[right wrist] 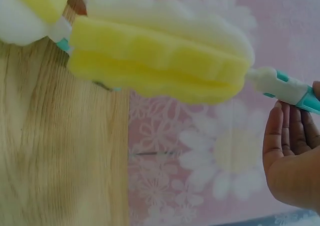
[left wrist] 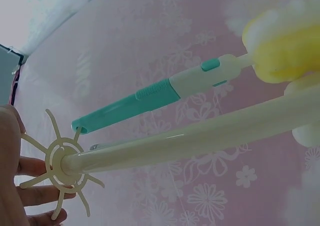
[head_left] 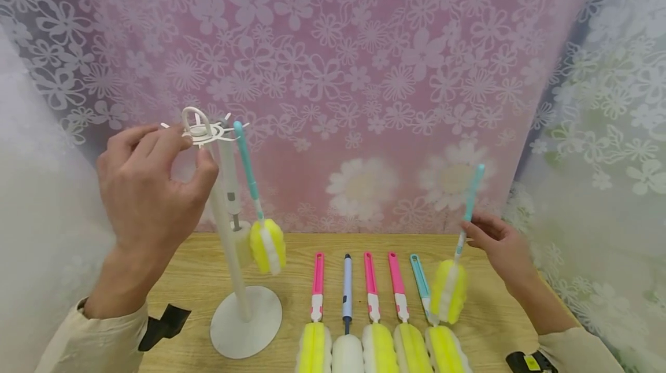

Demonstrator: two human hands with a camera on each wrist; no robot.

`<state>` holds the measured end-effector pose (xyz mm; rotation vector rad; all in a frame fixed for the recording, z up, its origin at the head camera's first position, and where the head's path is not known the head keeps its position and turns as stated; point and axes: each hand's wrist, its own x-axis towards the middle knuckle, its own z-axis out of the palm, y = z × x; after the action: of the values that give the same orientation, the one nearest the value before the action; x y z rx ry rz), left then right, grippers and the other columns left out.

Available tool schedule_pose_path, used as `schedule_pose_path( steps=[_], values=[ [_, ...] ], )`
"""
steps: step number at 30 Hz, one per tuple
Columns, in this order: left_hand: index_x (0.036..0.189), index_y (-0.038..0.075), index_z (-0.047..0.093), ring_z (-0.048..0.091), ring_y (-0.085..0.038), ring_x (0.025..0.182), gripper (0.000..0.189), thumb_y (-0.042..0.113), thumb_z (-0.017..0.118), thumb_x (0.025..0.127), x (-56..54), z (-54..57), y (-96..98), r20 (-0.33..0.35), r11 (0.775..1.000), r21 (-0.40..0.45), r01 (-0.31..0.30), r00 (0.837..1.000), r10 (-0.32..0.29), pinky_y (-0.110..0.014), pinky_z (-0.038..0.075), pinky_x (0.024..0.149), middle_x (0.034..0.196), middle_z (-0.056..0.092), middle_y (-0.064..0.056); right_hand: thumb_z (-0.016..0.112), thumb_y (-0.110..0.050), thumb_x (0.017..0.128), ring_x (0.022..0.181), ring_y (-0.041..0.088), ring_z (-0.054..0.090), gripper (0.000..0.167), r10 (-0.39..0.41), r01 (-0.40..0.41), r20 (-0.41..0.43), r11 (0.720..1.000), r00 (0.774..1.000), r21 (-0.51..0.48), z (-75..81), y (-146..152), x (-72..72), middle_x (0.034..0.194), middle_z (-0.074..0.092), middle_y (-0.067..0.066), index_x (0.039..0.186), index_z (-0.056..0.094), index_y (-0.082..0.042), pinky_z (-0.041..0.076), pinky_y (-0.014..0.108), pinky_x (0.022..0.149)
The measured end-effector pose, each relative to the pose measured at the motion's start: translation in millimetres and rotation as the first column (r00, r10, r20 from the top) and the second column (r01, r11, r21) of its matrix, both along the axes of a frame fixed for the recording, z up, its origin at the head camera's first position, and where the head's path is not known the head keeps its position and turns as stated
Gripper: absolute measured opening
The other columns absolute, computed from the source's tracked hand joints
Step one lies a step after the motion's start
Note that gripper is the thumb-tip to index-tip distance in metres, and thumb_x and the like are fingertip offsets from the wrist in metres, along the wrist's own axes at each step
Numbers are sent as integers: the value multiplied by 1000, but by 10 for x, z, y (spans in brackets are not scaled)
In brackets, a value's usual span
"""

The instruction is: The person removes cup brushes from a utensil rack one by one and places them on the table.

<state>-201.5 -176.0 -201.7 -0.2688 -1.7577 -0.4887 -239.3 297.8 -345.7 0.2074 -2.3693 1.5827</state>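
Observation:
My left hand [head_left: 151, 182] grips the hooked top [head_left: 204, 133] of a white stand, thumb below and fingers at the left side of its ring. A teal-handled sponge brush [head_left: 248, 167] hangs from one hook by its handle hole, as the left wrist view shows with the hook [left wrist: 78, 132] through it. Behind the pole hangs a second brush [head_left: 229, 179] with a pale handle. My right hand [head_left: 502, 251] pinches the teal-and-white handle of another sponge brush [head_left: 450, 292], held upright with its yellow-and-white sponge head [right wrist: 160, 61] downward.
Several sponge brushes lie in a row on the wooden table [head_left: 182, 280], with pink handles [head_left: 318, 280], a lavender handle [head_left: 347, 286] and a teal handle [head_left: 419, 277]. The stand's round base [head_left: 260, 338] rests at left. A flowered pink curtain [head_left: 333, 101] hangs behind.

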Motion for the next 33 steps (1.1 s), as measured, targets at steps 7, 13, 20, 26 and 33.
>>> schedule_pose_path(
  steps=[7, 13, 20, 26, 33],
  values=[
    [81, -3, 68, 50, -43, 95, 44, 35, 45, 82, 10, 6, -24, -46, 1000, -17, -4, 999, 4, -50, 37, 84, 95, 67, -18, 56, -23, 97, 86, 2, 64, 46, -11, 12, 58, 1000, 998, -17, -39, 313, 44, 101, 63, -21, 132, 45, 5, 52, 17, 73],
    [81, -2, 68, 49, -43, 92, 43, 35, 45, 82, 14, 0, -29, -37, 1000, -17, -11, 999, 10, -51, 37, 81, 89, 64, -19, 54, -30, 97, 85, -2, 62, 59, -42, 46, 178, 999, 983, -17, -137, 543, 35, 96, 59, -25, 133, 39, 14, 54, 22, 71],
    [80, 0, 67, 50, -43, 90, 42, 35, 45, 82, 27, -1, -29, -28, 999, -37, -20, 999, 19, -52, 37, 80, 81, 62, -18, 56, -46, 92, 82, -1, 63, 76, -98, 91, 377, 995, 921, 36, -332, 748, 34, 114, 60, -3, 136, 39, 14, 55, 29, 74],
    [80, 0, 67, 50, -43, 90, 41, 35, 45, 83, 31, 9, -22, -23, 999, -37, -26, 999, 25, -53, 37, 80, 82, 62, -18, 57, -47, 92, 89, 9, 66, 73, -80, 31, 480, 993, 874, 110, -484, 768, 28, 114, 65, 10, 133, 45, 11, 55, 35, 77],
    [78, 0, 66, 50, -43, 89, 38, 32, 46, 82, 17, -8, 0, -30, 999, -37, -27, 999, 26, -54, 38, 78, 81, 62, -18, 60, -47, 90, 93, 22, 66, 69, -98, 9, 523, 985, 846, 170, -606, 616, 41, 106, 66, 8, 127, 52, 10, 55, 38, 74]
  ],
)
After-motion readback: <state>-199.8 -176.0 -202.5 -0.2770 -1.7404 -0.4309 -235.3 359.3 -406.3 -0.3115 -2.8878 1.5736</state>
